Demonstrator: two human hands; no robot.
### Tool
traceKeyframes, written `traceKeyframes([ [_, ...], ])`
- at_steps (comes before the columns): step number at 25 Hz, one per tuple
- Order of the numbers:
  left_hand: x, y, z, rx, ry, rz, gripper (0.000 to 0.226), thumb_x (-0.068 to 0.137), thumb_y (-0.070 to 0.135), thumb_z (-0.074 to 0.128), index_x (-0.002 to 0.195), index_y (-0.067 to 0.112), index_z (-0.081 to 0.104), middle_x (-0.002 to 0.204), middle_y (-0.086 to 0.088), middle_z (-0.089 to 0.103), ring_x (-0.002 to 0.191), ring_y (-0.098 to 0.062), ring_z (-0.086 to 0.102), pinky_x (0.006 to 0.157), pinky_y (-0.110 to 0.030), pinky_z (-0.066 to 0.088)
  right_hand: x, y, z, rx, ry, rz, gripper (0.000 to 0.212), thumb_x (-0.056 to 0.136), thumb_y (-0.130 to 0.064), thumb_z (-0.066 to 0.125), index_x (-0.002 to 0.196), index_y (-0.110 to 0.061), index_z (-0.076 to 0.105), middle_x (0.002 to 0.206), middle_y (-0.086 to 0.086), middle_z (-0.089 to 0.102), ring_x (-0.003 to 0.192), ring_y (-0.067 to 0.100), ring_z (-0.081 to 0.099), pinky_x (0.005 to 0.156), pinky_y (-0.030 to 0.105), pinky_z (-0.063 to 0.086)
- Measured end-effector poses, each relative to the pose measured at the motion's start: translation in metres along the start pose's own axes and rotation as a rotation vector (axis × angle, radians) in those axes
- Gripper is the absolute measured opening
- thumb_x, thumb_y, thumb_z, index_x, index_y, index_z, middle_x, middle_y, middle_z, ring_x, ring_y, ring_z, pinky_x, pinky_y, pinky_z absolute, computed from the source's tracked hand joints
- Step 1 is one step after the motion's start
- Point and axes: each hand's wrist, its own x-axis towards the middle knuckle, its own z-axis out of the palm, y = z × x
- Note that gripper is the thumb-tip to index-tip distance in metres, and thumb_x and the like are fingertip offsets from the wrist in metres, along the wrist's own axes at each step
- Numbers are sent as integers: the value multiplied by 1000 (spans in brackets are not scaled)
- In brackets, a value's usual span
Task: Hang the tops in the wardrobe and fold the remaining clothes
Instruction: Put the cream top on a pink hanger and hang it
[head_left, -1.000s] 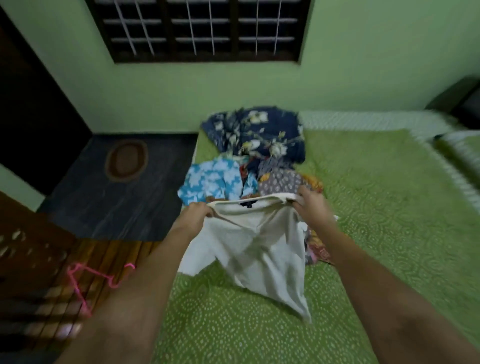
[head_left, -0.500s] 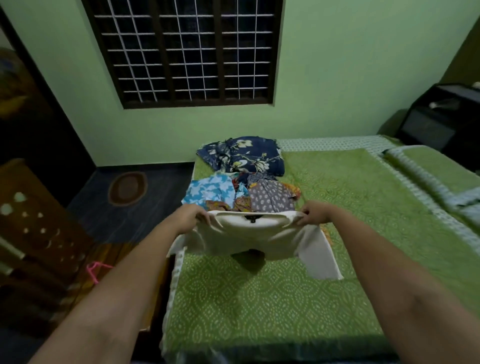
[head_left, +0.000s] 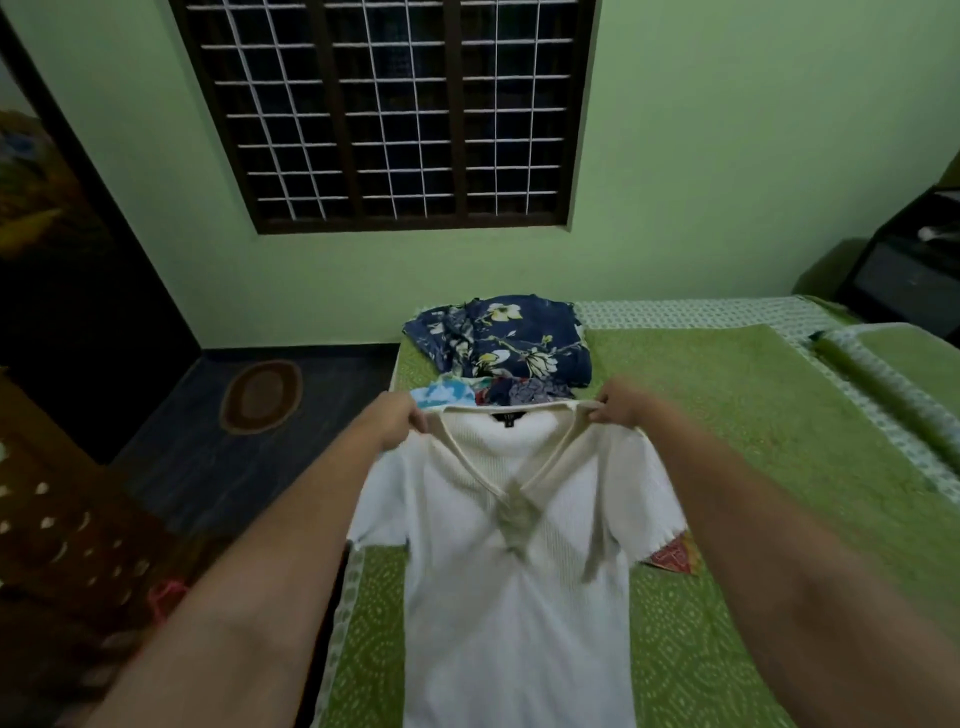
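Note:
A white V-neck top (head_left: 498, 597) hangs spread out in front of me over the green bed (head_left: 727, 426). My left hand (head_left: 397, 418) pinches its left shoulder and my right hand (head_left: 621, 405) pinches its right shoulder, both at the same height. Behind the top lies a pile of clothes: a navy floral garment (head_left: 506, 338), a light blue patterned piece (head_left: 447, 395) and darker printed pieces (head_left: 524, 391). A red printed cloth (head_left: 672, 556) peeks out under the top's right sleeve.
A pink hanger (head_left: 163, 597) lies at the lower left beside dark wooden furniture (head_left: 57, 525). A brown oval mat (head_left: 262, 395) sits on the dark floor. A barred window (head_left: 395, 114) fills the wall ahead. A pillow (head_left: 904, 374) and a black stand (head_left: 909, 270) are at the right.
Both hands have lifted the white top higher and it now hangs open at full length, its V-neck facing me. My view has tilted up toward the window.

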Motion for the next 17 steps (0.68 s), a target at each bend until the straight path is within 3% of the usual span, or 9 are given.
traceKeyframes([
  [2, 36, 3, 27, 86, -81, -139, 54, 96, 21, 51, 147, 25, 33, 156, -1, 26, 139, -28, 26, 109, -46, 25, 49, 0, 25, 121, 145, 78, 26, 94, -14, 52, 117, -6, 58, 115, 16, 63, 99, 30, 59, 84, 36, 50],
  [3, 48, 5, 39, 99, -130, -184, 69, 97, 31, 52, 153, 25, 13, 161, 4, 5, 144, -31, 13, 111, -52, 19, 66, 0, 39, 165, 155, 121, 33, 93, -11, 50, 126, -6, 50, 122, 18, 58, 106, 33, 57, 89, 39, 49],
  [5, 63, 4, 62, 47, -161, -232, 80, 96, 43, 50, 153, 24, -3, 159, 11, -12, 146, -30, 2, 112, -56, 13, 88, -2, 63, 173, 58, 165, 48, 94, -11, 46, 140, -7, 34, 135, 20, 46, 119, 36, 50, 98, 44, 44],
  [9, 61, -37, 100, 8, -194, -313, 80, 95, 49, 48, 153, 26, -1, 159, 15, -11, 144, -28, 7, 111, -58, 17, 109, -19, 99, 93, -209, 179, 62, 100, -21, 46, 150, -2, 14, 152, 20, 26, 135, 35, 34, 103, 41, 36],
  [13, 11, -105, 129, -116, -231, -433, 80, 94, 51, 46, 153, 24, -1, 159, 11, -11, 144, -31, 10, 112, -53, 18, 120, -81, 136, 31, -381, 4, 58, 102, -32, 42, 146, 2, 28, 152, 17, 31, 138, 30, 33, 108, 34, 29],
  [17, -56, -216, 166, -167, -269, -619, 85, 85, 59, 44, 152, 28, 3, 158, 14, -1, 146, -29, 8, 113, -57, 14, 118, -209, 179, 50, -502, -171, 48, 100, -29, 46, 137, 2, 44, 142, 17, 45, 129, 30, 44, 103, 31, 34],
])
